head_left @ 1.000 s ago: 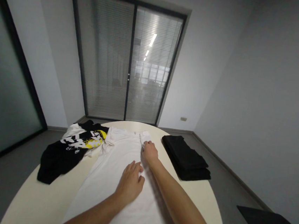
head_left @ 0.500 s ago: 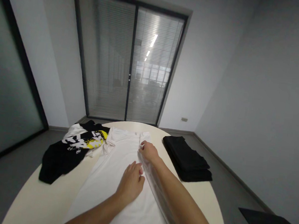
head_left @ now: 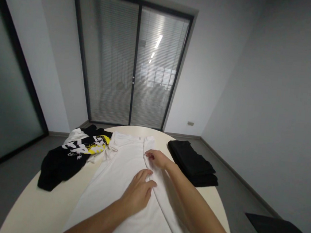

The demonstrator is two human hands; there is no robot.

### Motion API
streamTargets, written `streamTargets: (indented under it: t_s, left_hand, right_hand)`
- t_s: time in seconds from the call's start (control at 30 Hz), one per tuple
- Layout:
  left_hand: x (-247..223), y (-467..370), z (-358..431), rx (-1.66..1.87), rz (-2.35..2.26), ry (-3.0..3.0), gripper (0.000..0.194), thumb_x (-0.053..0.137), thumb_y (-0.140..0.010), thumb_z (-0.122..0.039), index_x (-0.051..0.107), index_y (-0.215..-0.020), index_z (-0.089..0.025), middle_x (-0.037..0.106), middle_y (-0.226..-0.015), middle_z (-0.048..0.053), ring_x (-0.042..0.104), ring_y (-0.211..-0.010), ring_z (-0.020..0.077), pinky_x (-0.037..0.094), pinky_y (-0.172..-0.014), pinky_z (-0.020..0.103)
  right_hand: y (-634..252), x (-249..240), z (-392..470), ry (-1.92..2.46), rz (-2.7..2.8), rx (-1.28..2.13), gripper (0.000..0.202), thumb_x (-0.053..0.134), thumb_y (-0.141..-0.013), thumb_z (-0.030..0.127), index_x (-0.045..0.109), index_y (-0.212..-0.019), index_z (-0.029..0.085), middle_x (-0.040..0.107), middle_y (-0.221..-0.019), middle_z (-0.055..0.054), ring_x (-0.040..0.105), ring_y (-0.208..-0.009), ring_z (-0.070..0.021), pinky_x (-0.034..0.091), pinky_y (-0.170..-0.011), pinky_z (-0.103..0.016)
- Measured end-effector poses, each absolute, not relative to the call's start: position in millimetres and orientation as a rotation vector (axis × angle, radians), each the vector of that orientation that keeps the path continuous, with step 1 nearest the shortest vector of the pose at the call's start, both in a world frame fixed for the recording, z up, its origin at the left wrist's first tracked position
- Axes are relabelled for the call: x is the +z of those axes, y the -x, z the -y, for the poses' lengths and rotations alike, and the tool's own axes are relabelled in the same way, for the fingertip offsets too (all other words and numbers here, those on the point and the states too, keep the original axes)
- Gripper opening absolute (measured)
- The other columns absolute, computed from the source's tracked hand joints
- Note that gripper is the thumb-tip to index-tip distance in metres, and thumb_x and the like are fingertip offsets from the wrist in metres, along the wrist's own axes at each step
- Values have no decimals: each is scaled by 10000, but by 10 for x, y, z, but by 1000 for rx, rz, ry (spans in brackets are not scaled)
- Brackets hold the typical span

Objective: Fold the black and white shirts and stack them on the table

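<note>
A white T-shirt (head_left: 116, 178) lies spread on the round table, its collar at the far end. A long strip along its right side is folded inward, and the folded sleeve shows near the collar. My left hand (head_left: 138, 192) rests on the shirt's middle beside the edge of this strip, thumb and fingers apart. Farther forward, my right hand (head_left: 158, 159) is over the folded strip, its fingertips near the strip's inner edge. Its fingers are loosely bent, and no cloth shows clearly gripped in them. My right forearm covers part of the strip.
A crumpled black garment with white and yellow print (head_left: 71, 156) lies at the table's left. Folded black clothes (head_left: 192, 164) are stacked at the right. The pale round table (head_left: 34, 203) has a chair (head_left: 279, 229) by its right side. Glass doors (head_left: 133, 74) stand beyond.
The right strip of the T-shirt has come down flatter onto the shirt. My right hand has loosened and moved slightly nearer me; my left hand has shifted right, its thumb spreading out.
</note>
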State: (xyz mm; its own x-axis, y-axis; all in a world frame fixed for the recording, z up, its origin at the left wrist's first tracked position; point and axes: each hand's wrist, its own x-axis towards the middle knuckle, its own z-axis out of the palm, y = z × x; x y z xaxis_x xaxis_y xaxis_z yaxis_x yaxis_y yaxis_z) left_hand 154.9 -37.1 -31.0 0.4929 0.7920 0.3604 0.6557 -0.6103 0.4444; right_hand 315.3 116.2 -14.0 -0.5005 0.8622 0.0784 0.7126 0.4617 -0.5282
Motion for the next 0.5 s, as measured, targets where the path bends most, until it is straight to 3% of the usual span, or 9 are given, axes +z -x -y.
streamTargets:
  t_s: [0.07,0.13,0.23,0.33,0.4,0.5]
  left_hand:
    - [-276,-1548,379,705,-1090,-2552,436,462,-836,-61,670,-1154,-275,490,-1484,34,343,-1428,267,275,-1189,497]
    - [-231,-1547,381,592,-952,-2592,555,445,-818,-39,587,-1289,-295,520,-1468,8,308,-1458,251,222,-1211,516]
    - [-164,-1551,381,516,-832,-2638,671,453,-779,-35,497,-1395,-299,595,-1342,36,379,-1410,238,221,-1212,494]
    - [-129,-1569,395,535,-785,-2674,596,483,-743,-46,602,-1270,-298,615,-1163,52,528,-1205,233,271,-1181,456]
    - [-128,-1589,415,537,-742,-2677,477,499,-724,-54,655,-1113,-282,606,-1091,47,554,-1087,225,346,-1115,425]
    - [-133,-1620,459,478,-648,-2689,322,528,-689,-76,612,-954,-238,609,-1004,48,552,-1007,228,427,-983,378]
  right_hand:
    - [-3247,-141,-1141,1236,2377,734,529,501,-733,-41,679,-1184,170,747,-1107,-48,692,-996,-149,515,-896,-250]
    - [-3326,-159,-1102,1128,2355,844,491,477,-754,-28,691,-1152,167,744,-1117,-52,687,-1030,-153,513,-932,-278]
    - [-3406,-211,-1020,1049,2349,861,489,455,-768,-20,695,-1146,174,742,-1116,-47,684,-1025,-155,505,-954,-295]
    - [-3437,-266,-925,1050,2385,751,505,464,-767,-19,696,-1161,195,743,-1090,-31,681,-996,-158,504,-946,-292]
    - [-3439,-294,-865,1010,2394,697,504,469,-775,-18,695,-1164,207,727,-1146,-35,662,-1059,-165,485,-985,-303]
    - [-3435,-332,-791,915,2383,646,491,463,-801,-12,684,-1178,212,688,-1243,-52,620,-1166,-171,444,-1058,-338]
